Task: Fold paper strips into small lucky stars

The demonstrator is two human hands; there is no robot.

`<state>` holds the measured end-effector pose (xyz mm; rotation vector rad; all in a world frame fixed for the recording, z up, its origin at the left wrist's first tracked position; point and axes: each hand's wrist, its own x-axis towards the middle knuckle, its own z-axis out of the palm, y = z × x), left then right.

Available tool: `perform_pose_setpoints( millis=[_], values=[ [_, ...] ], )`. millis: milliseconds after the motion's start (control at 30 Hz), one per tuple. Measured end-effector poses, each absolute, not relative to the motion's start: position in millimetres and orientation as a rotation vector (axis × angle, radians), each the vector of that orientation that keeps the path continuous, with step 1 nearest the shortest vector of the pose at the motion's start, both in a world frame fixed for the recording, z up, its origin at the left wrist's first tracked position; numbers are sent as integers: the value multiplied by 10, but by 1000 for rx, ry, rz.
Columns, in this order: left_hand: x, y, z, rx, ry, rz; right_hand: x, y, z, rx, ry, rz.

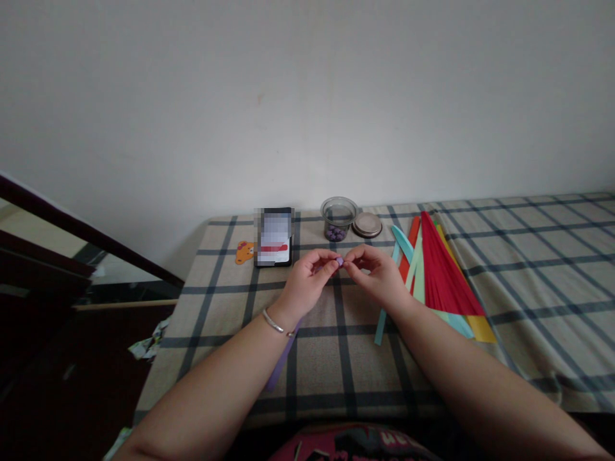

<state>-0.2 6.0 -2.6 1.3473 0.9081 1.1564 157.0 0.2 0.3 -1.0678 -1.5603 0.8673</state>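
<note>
We are pinching a purple paper (340,261) with left hand (308,282) and right hand (377,274), jar (339,218) standing near far edge of table (317,358).

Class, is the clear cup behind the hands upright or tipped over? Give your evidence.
Upright. The clear cup stands on the checked cloth with its wide rim uppermost, and small purple pieces lie at its bottom.

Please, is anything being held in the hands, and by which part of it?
Yes, a small purple paper piece: the left hand pinches its left side, the right hand its right side. Finer detail is too small to tell.
</note>
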Motion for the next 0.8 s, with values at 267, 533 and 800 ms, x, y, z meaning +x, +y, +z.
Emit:
perform_pose_setpoints(
  millis=[267,533,800],
  values=[
    [-15,50,-21,1379,904,1205,1564,11,8,-1092,-1523,915],
    [-14,62,-24,1307,905,1202,1577,22,-21,-1061,-1564,880],
    [-17,58,-2,1328,915,1217,1588,21,-22,-1057,-1583,846]
  ],
)
